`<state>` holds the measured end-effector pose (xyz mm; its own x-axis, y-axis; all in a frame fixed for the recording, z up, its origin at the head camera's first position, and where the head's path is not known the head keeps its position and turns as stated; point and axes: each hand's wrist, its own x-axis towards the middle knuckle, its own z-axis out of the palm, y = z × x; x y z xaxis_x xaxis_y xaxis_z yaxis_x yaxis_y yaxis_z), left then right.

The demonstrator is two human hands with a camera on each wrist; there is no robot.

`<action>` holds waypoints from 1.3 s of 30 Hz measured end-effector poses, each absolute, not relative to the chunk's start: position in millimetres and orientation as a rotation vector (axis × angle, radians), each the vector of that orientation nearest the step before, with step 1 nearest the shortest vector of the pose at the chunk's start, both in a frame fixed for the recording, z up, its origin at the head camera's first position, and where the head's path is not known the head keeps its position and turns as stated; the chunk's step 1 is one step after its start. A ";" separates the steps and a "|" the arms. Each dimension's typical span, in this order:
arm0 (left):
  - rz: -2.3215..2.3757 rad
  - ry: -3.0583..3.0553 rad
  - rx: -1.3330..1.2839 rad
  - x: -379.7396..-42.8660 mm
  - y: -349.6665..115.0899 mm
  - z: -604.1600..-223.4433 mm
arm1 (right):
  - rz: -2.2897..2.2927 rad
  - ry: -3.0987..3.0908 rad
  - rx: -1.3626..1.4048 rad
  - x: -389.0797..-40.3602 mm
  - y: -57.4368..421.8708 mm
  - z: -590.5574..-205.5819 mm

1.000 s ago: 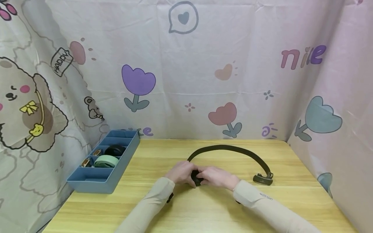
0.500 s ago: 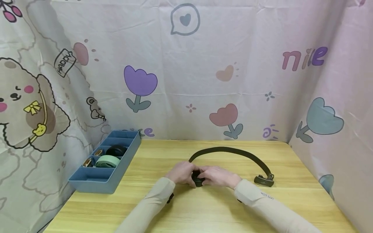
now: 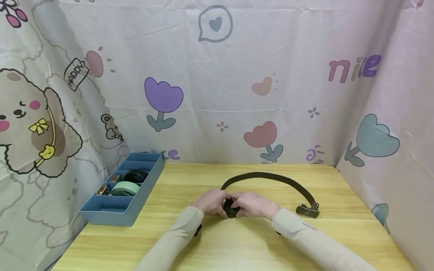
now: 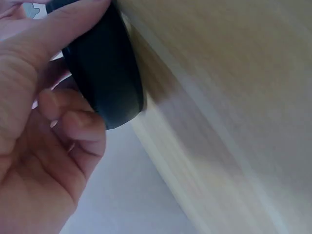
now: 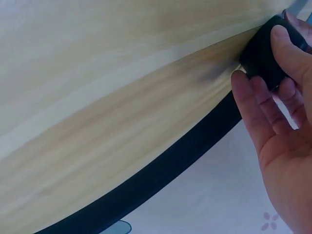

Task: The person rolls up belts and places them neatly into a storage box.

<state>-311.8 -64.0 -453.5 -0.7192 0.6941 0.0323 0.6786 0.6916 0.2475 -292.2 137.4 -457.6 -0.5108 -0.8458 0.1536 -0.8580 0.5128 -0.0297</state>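
Observation:
A black belt (image 3: 261,175) stands on its edge on the table, one end wound into a tight coil (image 3: 231,211). From the coil the loose strap arcs behind the hands to a dark buckle (image 3: 307,210) on the right. My left hand (image 3: 211,202) holds the coil's left side, its thumb along the outer turn in the left wrist view. On the opposite side my right hand (image 3: 254,205) grips the coil, thumb pressed on the strap (image 5: 265,53) and fingers around it. The innermost turns are partly hidden by the fingers.
At the left stands a blue divided tray (image 3: 144,199). In it lie a rolled green belt (image 3: 125,188), a rolled black belt (image 3: 135,175) and gold-coloured buckles (image 3: 102,189). A patterned cloth (image 3: 217,75) hangs behind the wooden table (image 3: 230,248).
The head view has shifted slightly. Both hands stay at the coil, with the right fingers moving a little over it. The loose strap and buckle lie much as before.

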 end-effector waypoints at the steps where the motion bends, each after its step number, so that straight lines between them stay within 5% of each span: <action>1: 0.381 2.824 1.142 -312.1 -64.0 -452.8 | 0.162 -2.626 1.487 -292.5 137.4 -456.8; 39: 0.464 2.886 1.185 -305.3 -57.2 -457.6 | 0.036 -2.577 1.368 -279.1 128.4 -463.6</action>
<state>-305.3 -57.2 -457.6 -0.7175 0.6857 0.1224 0.6895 0.6744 0.2641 -279.1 128.4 -463.6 -0.5410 -0.8150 0.2076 -0.8205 0.5656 0.0824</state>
